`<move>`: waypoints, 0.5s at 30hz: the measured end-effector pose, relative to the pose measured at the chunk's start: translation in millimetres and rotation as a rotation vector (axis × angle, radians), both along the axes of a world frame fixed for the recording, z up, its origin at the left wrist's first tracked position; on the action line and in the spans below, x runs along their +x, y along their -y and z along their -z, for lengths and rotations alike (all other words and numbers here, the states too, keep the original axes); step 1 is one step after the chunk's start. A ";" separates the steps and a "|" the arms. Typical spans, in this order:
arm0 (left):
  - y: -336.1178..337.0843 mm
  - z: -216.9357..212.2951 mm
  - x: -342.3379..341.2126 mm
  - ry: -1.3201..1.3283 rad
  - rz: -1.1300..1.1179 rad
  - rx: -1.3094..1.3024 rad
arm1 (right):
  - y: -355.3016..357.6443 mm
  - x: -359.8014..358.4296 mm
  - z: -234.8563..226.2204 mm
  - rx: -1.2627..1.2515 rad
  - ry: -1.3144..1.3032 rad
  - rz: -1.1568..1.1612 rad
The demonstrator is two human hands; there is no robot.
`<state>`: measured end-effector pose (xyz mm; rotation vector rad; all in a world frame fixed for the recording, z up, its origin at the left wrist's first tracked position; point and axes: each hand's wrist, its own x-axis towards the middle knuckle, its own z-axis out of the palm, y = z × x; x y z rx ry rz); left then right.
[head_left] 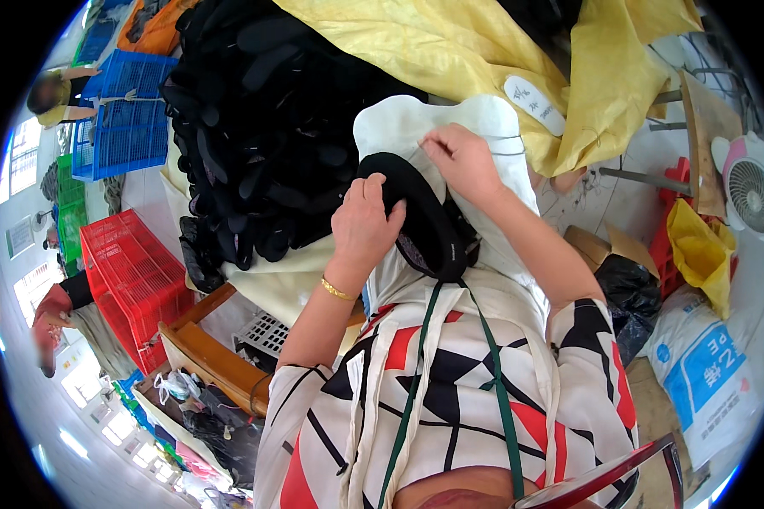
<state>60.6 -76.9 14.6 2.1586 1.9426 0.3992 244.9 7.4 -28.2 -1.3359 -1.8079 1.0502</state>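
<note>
My left hand (368,216) is closed on the rim of a black cloth shoe (437,225), which lies over my lap with its opening showing. Its toe points away from me, and a patterned lining shows inside. To the right of the shoe's toe, my right hand (463,161) hovers with thumb and fingers pinched together; what they hold, if anything, is too small to make out. A white cloth (399,123) covers my lap under both hands. Left of it spreads a large heap of black shoes (263,127).
Yellow sheeting (450,51) lies beyond my lap, with a white sole-shaped piece (535,105) on it. Red crate (136,284) and blue crates (127,136) stand at left, where other people are. A fan (749,191), carton (611,250) and white sack (705,365) are at right.
</note>
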 end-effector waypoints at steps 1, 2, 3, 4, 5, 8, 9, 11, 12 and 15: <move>-0.3 3.7 -1.0 -0.007 -0.011 -0.011 | 0.2 -11.4 -7.2 -0.173 -0.296 0.133; -1.4 6.7 -2.1 0.004 -0.013 -0.012 | 1.8 -26.0 -12.9 -0.292 -0.561 0.175; -3.6 9.5 -3.5 0.013 -0.017 -0.011 | 3.5 -42.1 -19.1 -0.411 -0.828 0.213; -5.7 11.2 -5.2 0.022 -0.020 -0.010 | 5.9 -51.5 -24.2 -0.530 -1.095 0.249; -7.0 12.8 -7.5 0.022 -0.002 -0.014 | 9.4 -54.3 -27.0 -0.627 -1.189 0.234; -12.6 18.4 -18.8 -0.007 0.076 0.007 | 18.6 -55.4 -25.6 -0.820 -1.369 0.149; -13.9 20.0 -23.2 -0.036 0.109 0.030 | 20.4 -51.2 -30.5 -0.799 -1.354 0.128; -20.4 19.7 -33.3 -0.075 0.195 0.092 | 24.2 -43.7 -42.7 -0.757 -1.326 0.088; -26.7 18.2 -37.7 -0.083 0.248 0.132 | 27.6 -45.3 -59.6 -0.762 -1.317 0.193; -45.6 11.9 -35.9 -0.042 0.372 0.180 | 51.3 -36.2 -74.4 -0.551 -1.152 0.063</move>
